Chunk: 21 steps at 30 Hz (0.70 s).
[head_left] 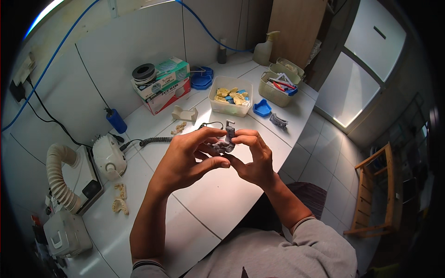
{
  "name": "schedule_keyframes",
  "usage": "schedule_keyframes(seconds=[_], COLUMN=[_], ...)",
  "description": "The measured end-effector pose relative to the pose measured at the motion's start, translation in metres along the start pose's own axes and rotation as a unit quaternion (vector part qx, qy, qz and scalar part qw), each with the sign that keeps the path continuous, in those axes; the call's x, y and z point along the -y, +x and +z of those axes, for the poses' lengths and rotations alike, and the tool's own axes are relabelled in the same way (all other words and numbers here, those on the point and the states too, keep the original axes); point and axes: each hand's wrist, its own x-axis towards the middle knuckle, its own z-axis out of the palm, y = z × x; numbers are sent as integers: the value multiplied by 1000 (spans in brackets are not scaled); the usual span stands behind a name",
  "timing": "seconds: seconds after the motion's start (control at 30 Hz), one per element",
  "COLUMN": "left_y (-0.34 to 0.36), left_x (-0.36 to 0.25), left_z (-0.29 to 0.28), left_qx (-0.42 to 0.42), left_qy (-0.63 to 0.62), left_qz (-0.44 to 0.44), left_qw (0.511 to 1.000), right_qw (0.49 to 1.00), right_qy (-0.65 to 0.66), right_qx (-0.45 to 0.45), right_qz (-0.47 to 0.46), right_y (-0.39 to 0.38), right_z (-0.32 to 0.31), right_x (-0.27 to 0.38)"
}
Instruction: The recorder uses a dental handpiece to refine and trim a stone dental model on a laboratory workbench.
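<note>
My left hand (185,156) and my right hand (256,160) hold a small grey dental model (223,147) between their fingertips, above the white tiled worktop. A bar-like part stands up from it between my fingers; the lower portion is partly covered by them. Just beyond my left hand lie some small tan dental pieces (179,128) and a pale curved tray-like piece (185,114). Farther off to the right, another grey dental model (278,121) rests beside a shallow blue mould (262,108).
A clear tub (231,107) of yellow casts and a basket (275,95) of tools stand at the back. On the left are a white motor unit (109,156) with a coiled cord (155,140), a ribbed hose (60,176) and cream dental casts (120,206). The worktop's edge runs along the right.
</note>
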Motion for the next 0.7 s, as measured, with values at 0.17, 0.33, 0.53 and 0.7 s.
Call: schedule_keyframes(seconds=[0.17,0.33,0.53,0.7], left_y=[-2,4,7,12], left_x=[10,29,42,60], left_z=[-12,-8,21,38], left_qx=[-209,-269,-271,-271], left_qy=[-2,132,243,280], left_qz=[9,43,57,124], left_qw=[978,953,930,912], right_qw=[916,899,930,924], right_qy=[392,370,291,232], right_qx=[28,166,78,84], right_qz=[85,166,208,291], right_y=[70,102,81,72], right_z=[31,55,77,67], right_x=[-33,-55,-52,-53])
